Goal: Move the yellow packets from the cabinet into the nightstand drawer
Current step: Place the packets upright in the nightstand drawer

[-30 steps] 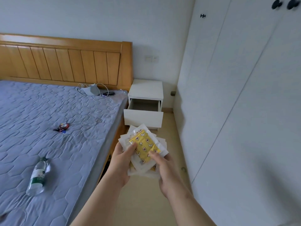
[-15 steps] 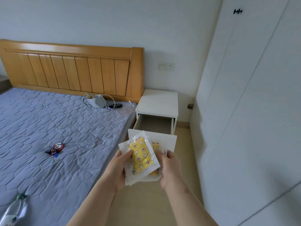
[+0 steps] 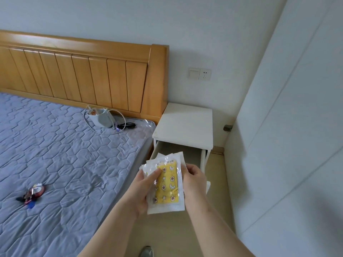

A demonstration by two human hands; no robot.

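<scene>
I hold a stack of yellow packets (image 3: 168, 186) in clear wrappers, printed with small cartoon figures, with both hands. My left hand (image 3: 143, 190) grips the stack's left edge, thumb lying across the top packet. My right hand (image 3: 194, 179) grips the right edge, fingers curled round it. The stack hovers just in front of and over the open drawer (image 3: 193, 154) of the white nightstand (image 3: 185, 123). The packets and my hands hide most of the drawer's inside and front panel.
A bed with a grey quilted mattress (image 3: 65, 154) and wooden headboard (image 3: 83, 71) fills the left. On it lie a small white bag with cables (image 3: 102, 118) and a keyring (image 3: 32, 193). White cabinet doors (image 3: 287, 127) run along the right. Beige floor (image 3: 217, 182) lies between.
I have come closer to the nightstand, and the packets now sit over the open drawer. Both hands keep their hold on the stack. The bottle on the bed has left the view.
</scene>
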